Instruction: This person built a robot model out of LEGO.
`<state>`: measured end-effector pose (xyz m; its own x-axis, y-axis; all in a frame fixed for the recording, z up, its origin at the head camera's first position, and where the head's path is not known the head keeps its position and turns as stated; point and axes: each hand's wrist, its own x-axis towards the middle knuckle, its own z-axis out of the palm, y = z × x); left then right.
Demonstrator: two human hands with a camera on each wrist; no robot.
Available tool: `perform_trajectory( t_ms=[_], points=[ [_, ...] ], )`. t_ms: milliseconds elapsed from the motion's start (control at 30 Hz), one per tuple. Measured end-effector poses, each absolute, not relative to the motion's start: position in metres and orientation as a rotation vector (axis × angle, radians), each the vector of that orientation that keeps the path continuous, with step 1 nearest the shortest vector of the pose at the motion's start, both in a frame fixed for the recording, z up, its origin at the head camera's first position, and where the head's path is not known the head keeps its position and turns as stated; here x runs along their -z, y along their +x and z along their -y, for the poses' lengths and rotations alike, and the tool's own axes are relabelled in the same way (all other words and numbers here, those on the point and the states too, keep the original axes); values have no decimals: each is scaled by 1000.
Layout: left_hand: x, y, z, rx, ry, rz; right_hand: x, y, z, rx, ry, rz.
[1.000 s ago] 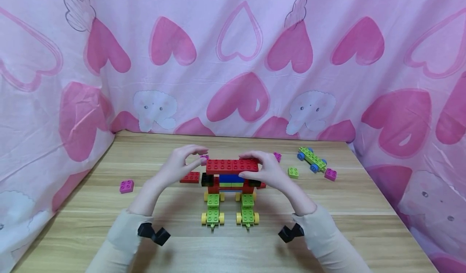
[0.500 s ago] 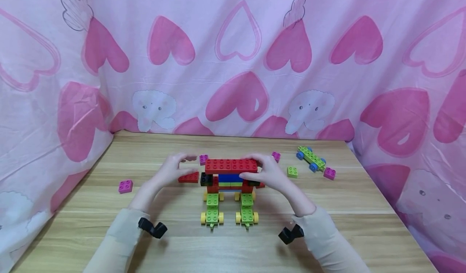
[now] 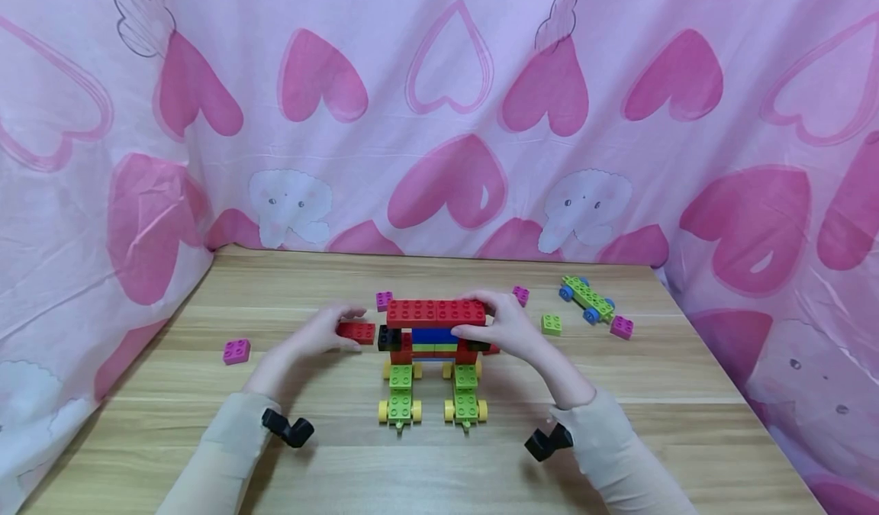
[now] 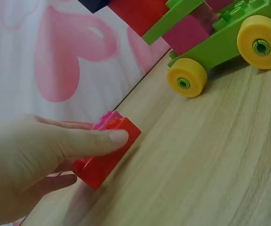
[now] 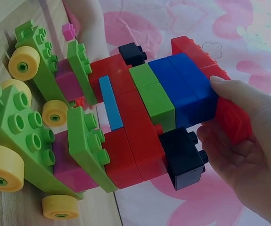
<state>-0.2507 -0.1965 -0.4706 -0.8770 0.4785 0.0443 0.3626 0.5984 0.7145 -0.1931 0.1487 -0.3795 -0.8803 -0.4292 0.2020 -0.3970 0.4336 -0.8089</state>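
In the head view my left hand point(image 3: 323, 333) is at the left of the table, thumb and fingers on either side of a loose red building brick point(image 3: 360, 333). The left wrist view has the thumb along the near face of that red brick point(image 4: 109, 160). My right hand point(image 3: 500, 323) holds the upper right end of a brick-built figure point(image 3: 434, 337). It stands upright on two green wheeled bases point(image 3: 401, 403) with yellow wheels, with red, blue and black bricks above. In the right wrist view the thumb lies by the blue bricks point(image 5: 182, 84), just under the red top; the fingers are partly hidden.
A magenta brick point(image 3: 236, 351) lies at the left and another magenta brick point(image 3: 384, 300) behind the figure. Farther right are a lime brick point(image 3: 552, 324), a green car base point(image 3: 587, 300) with blue wheels and more magenta bricks point(image 3: 622, 326). A pink heart-patterned curtain point(image 3: 446, 179) borders the table.
My left hand has moved away from the figure's upper left, down and left onto the loose red brick, and its fingers have closed around it. The right hand has stayed on the figure.
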Motion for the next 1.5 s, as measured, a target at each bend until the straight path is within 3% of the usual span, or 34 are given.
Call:
perform_trajectory(
  t_ms=[533,967,1500],
  points=[
    [474,-252,199,-995,773,-2753,381,-194,-150,1485,-762,-2605],
    [470,-249,200,-1054,623,-2734,379,-192,-149,1471,-777,-2631],
    [417,-238,185,-1169,755,-2883,375,-194,-152,1471,-796,-2655]
  ],
)
